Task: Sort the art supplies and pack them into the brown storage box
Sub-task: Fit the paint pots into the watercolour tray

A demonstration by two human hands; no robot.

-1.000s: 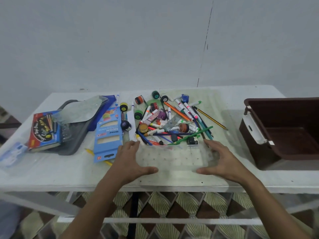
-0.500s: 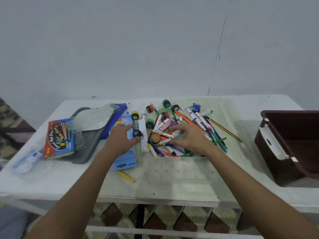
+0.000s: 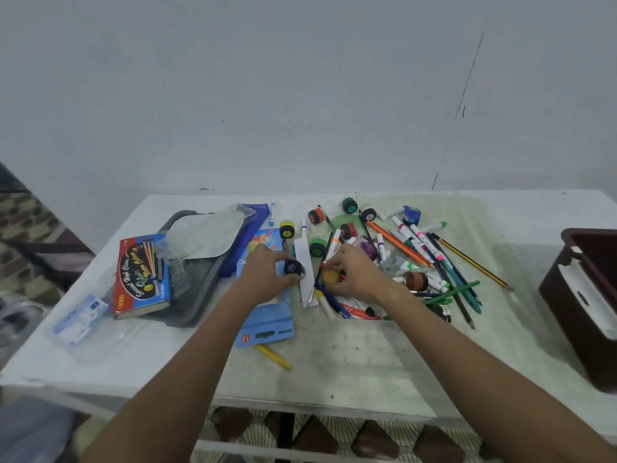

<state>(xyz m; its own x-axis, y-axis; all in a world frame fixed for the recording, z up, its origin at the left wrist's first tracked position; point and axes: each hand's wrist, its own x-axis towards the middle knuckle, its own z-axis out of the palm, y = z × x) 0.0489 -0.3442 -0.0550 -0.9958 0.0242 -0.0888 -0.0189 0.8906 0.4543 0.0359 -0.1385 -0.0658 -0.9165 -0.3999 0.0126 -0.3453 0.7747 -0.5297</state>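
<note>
A heap of markers, pencils and small paint pots (image 3: 404, 259) lies in the middle of the white table (image 3: 367, 369). My left hand (image 3: 267, 275) grips a dark purple-lidded paint pot (image 3: 293, 267) above the blue marker box (image 3: 267, 325). My right hand (image 3: 357, 272) pinches a yellow-orange paint pot (image 3: 330, 276) at the heap's left edge. The brown storage box (image 3: 581, 295) stands at the table's right end, partly cut off by the frame.
A grey tray (image 3: 193, 289) at the left carries a red colour-pencil box (image 3: 140, 272), a clear plastic lid (image 3: 207, 232) and a dark blue pouch (image 3: 247, 228). A small blue pack (image 3: 80, 317) lies near the left edge. A yellow crayon (image 3: 273, 357) lies in front of the blue box.
Both hands left the table's front, reached into the supplies, and each now holds a paint pot. The right hand shifted left to the yellow-orange pot.
</note>
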